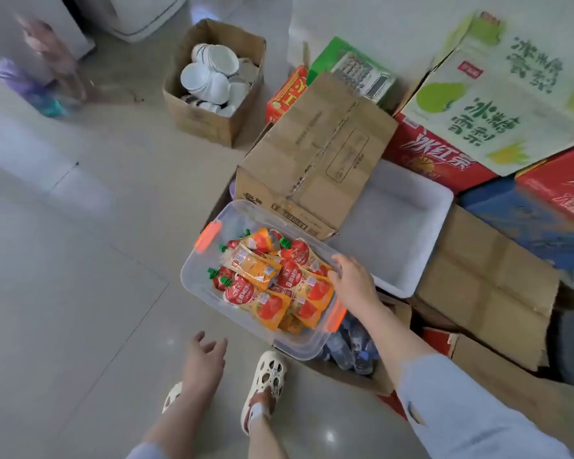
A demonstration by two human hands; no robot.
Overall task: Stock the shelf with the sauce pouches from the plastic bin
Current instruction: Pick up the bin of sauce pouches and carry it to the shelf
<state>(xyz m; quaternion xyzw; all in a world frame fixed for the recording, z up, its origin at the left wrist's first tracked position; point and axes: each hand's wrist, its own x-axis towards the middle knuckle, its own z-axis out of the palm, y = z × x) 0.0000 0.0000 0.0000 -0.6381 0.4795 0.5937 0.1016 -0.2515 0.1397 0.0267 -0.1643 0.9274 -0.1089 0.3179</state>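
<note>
The right hand [352, 283] curls over the side rim of the plastic bin [193, 279] — the left hand [204, 359] hangs loose, holding nothing. The bin perches over bottles [352, 352], sauce pouches [272, 286] heaped inside — a one-handed lift could tip and spill them.

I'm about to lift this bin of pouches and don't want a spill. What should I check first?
1. Grip of the right hand on the plastic bin: cannot tell; it touches the rim.
2. Hold by the left hand: not ok; it is open and off the bin.
3. All sauce pouches inside the walls: ok.
4. Cover over the pouches: not ok; no lid on the bin.
5. Footing: not ok; the bin sits over water bottles, so it is likely uneven.
6. Route to the shelf: cannot tell; the shelf is not in view.
</note>
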